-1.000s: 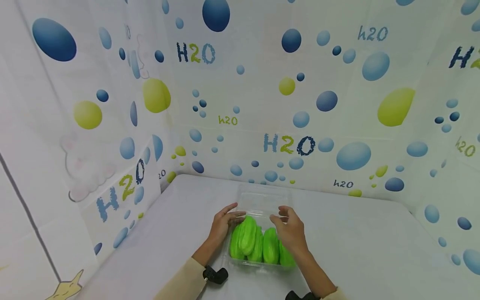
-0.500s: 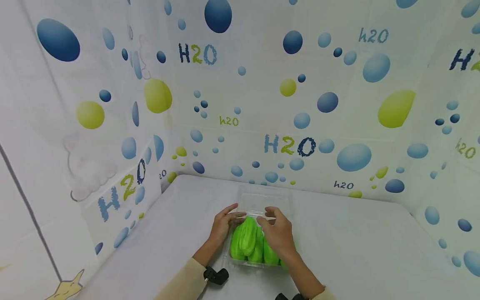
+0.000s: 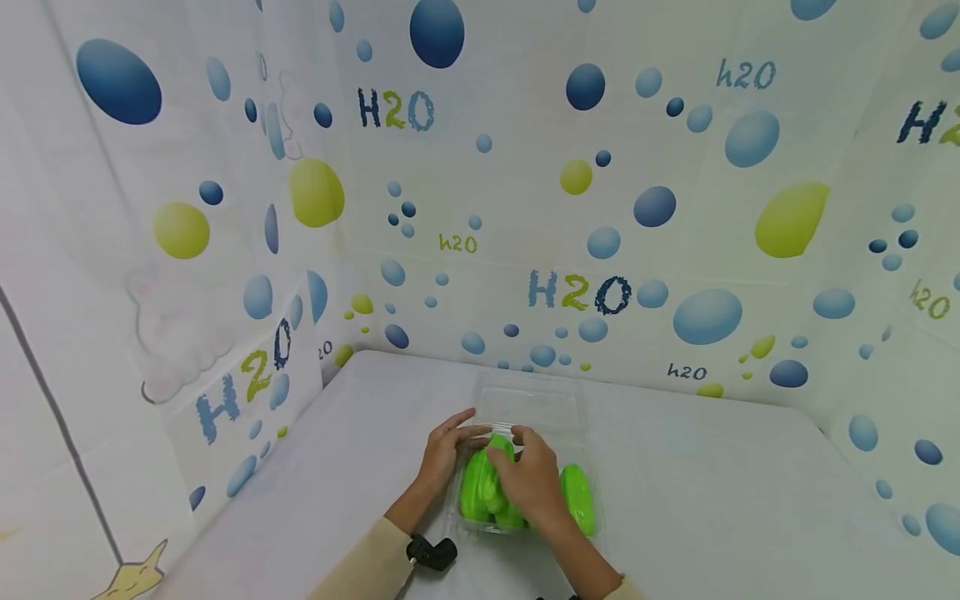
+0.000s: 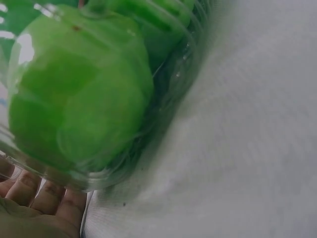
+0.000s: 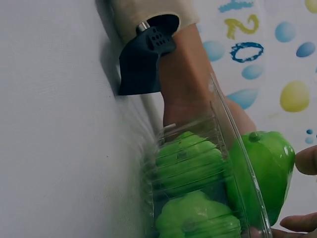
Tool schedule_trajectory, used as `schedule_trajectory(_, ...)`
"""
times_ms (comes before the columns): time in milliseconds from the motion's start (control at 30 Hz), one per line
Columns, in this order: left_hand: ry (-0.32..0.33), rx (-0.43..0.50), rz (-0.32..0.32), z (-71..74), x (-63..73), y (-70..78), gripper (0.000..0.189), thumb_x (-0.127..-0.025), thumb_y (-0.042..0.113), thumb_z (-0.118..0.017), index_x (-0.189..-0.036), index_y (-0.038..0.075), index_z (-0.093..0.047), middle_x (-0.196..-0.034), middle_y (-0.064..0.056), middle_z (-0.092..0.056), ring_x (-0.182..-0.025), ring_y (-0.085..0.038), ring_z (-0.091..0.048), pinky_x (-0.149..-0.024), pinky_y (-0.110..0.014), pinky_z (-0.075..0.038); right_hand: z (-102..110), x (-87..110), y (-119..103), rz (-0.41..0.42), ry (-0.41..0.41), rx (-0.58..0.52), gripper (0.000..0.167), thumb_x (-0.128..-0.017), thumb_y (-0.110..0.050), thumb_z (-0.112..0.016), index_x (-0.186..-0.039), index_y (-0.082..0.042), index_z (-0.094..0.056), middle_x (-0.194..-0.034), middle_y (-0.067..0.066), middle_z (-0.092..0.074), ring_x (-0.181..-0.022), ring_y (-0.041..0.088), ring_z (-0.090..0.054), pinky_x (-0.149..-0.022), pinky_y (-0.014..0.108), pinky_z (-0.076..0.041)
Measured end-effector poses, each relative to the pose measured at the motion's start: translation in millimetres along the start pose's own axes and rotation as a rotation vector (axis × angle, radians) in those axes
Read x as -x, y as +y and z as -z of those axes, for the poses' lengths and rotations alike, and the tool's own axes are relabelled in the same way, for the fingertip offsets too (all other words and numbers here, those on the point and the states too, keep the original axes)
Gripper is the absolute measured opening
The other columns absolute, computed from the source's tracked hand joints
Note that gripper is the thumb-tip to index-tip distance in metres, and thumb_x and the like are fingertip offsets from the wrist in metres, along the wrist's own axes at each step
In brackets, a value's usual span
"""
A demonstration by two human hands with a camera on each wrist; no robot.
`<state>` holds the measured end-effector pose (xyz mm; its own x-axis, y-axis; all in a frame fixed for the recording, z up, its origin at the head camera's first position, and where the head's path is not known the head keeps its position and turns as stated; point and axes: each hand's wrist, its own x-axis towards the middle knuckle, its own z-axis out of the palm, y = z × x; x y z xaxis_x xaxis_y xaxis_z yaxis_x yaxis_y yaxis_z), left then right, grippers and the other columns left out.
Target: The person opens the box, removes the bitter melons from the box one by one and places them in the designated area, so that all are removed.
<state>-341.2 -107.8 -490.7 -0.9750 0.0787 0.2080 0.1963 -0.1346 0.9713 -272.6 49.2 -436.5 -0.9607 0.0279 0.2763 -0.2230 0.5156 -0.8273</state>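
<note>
A clear plastic box (image 3: pixel 542 529) holds several glossy green, ribbed, elongated vegetables or fruits; the exact kind is unclear. One piece (image 3: pixel 491 483) lies on top of the others at the left, and another (image 3: pixel 577 500) lies at the right end. My left hand (image 3: pixel 444 452) rests along the box's left side, its fingers (image 4: pixel 47 196) against the clear wall in the left wrist view. Over the pile, my right hand (image 3: pixel 531 479) spreads thumb and fingers around the top piece (image 5: pixel 260 173). Its thumb (image 5: pixel 307 161) is at that piece's edge; a firm hold is not visible.
The box's hinged clear lid (image 3: pixel 531 404) lies folded back behind it on a white-covered table (image 3: pixel 697 492). A curtain (image 3: pixel 480 183) printed with bubbles stands behind and at the sides. A black wrist camera (image 3: pixel 432 552) sits on my left forearm.
My right hand has moved left across the box, from the right-hand pieces to the top piece at the left, uncovering the right end piece. My left hand stays in place.
</note>
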Motion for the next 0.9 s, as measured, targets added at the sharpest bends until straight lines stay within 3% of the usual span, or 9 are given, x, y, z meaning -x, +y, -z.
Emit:
schedule_trajectory(167, 0.006, 0.008, 0.0, -1.8, 0.8, 0.2, 0.045, -0.107, 0.004, -0.036, -0.149, -0.011, -0.039, -0.123, -0.032, -0.065, -0.108, -0.045, -0.068, -0.098, -0.045, -0.056, -2.3, 0.8, -0.8, -0.011, -0.005, 0.039, 0.059, -0.092, -0.03, -0.07, -0.136, 0.007, -0.055, -0.128, 0.022, -0.063, -0.114, 0.038, -0.061, -0.091, 0.056, -0.054)
schedule_trajectory(267, 0.004, 0.012, -0.003, -2.1, 1.0, 0.2, 0.045, -0.107, 0.005, -0.036, -0.149, -0.012, -0.038, -0.123, -0.032, -0.066, -0.108, -0.046, -0.068, -0.099, -0.048, -0.055, -2.6, -0.8, -0.5, -0.013, -0.019, 0.06, 0.062, -0.088, -0.029, -0.074, -0.134, 0.008, -0.056, -0.126, 0.024, -0.064, -0.116, 0.04, -0.061, -0.093, 0.057, -0.054)
schedule_trajectory(467, 0.002, 0.005, -0.018, -0.3, -0.2, -2.0, 0.045, -0.107, 0.004, -0.035, -0.148, -0.013, -0.037, -0.123, -0.033, -0.065, -0.109, -0.048, -0.066, -0.099, -0.051, -0.054, -1.7, -4.3, 1.2, -0.014, -0.066, 0.076, 0.065, -0.083, -0.03, -0.077, -0.131, 0.011, -0.059, -0.121, 0.023, -0.067, -0.106, 0.034, -0.066, -0.085, 0.05, -0.058)
schedule_trajectory(667, -0.003, -0.007, -0.005, 0.9, -1.3, -2.7, 0.044, -0.107, 0.005, -0.035, -0.148, -0.011, -0.04, -0.123, -0.031, -0.066, -0.108, -0.044, -0.068, -0.099, -0.047, -0.055, -1.7, -5.5, 2.1, -0.012, -0.085, 0.086, 0.062, -0.082, -0.029, -0.076, -0.126, 0.012, -0.062, -0.11, 0.019, -0.071, -0.085, 0.022, -0.065, -0.068, 0.038, -0.058)
schedule_trajectory(900, -0.027, -0.033, -0.023, 3.7, -1.6, -3.1, 0.045, -0.106, 0.005, -0.035, -0.148, -0.012, -0.038, -0.123, -0.03, -0.067, -0.103, -0.033, -0.073, -0.097, -0.04, -0.057, -3.0, -7.1, 3.8, -0.036, -0.06, 0.036, 0.06, -0.079, -0.028, -0.077, -0.125, 0.01, -0.065, -0.111, 0.019, -0.072, -0.088, 0.023, -0.067, -0.071, 0.038, -0.059)
